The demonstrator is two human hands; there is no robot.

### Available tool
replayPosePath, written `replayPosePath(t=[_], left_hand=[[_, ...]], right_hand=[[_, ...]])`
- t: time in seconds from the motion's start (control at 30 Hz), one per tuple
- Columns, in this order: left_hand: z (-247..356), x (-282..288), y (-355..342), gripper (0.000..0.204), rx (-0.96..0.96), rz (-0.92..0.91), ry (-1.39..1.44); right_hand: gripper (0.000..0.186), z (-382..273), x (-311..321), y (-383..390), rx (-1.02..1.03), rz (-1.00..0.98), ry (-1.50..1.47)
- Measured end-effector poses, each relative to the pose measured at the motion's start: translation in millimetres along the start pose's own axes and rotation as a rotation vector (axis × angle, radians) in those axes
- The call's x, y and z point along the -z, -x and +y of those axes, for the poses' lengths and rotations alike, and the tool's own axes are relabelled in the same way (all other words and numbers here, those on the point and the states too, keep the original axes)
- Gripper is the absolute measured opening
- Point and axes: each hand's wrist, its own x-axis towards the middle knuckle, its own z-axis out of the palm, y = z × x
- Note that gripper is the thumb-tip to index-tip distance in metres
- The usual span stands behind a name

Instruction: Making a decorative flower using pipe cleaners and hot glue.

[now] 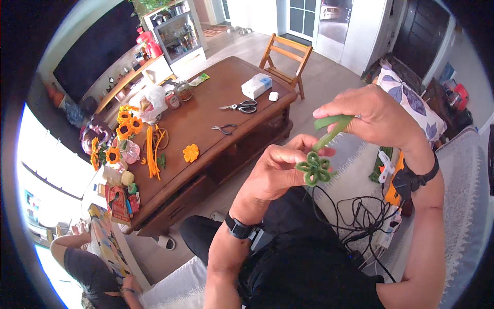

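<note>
My left hand (280, 170) is closed around the base of a green pipe-cleaner flower (313, 168), whose looped petals face up toward me. A strip of green tape (332, 135) runs up from behind the flower to my right hand (378, 110), which pinches its upper end between thumb and fingers. The flower's stem, if any, is hidden by my left fingers. On the brown table (221, 82) to the left lie an orange pipe-cleaner flower (191, 153), pliers (225, 129) and scissors (240, 106).
Finished sunflowers (125, 129) and a bundle of orange pipe cleaners (152, 154) are at the table's left end. A white tissue box (257, 86) sits near the far edge by a wooden chair (288, 59). Black cables (355, 221) tangle beside my lap. Another person (92, 268) sits at lower left.
</note>
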Motion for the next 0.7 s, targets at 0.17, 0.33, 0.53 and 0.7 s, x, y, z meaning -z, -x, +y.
replayPosePath(t=[0.17, 0.33, 0.53, 0.7], left_hand=[[1.3, 13.6, 9.2, 0.021, -0.075, 0.094, -0.071], [13.4, 29.8, 25.9, 0.018, -0.12, 0.165, -0.079], [33.4, 31.2, 47.5, 0.019, -0.033, 0.199, -0.134], [37.9, 36.6, 62.9, 0.017, -0.022, 0.232, -0.172]], right_hand=[[0.027, 3.7, 4.7, 0.6, -0.122, 0.013, -0.016], [0.032, 10.5, 18.1, 7.7, -0.218, 0.03, -0.007], [0.038, 32.3, 21.9, 15.1, -0.347, 0.076, -0.23], [0.039, 46.5, 31.0, 14.2, -0.385, 0.146, -0.225]])
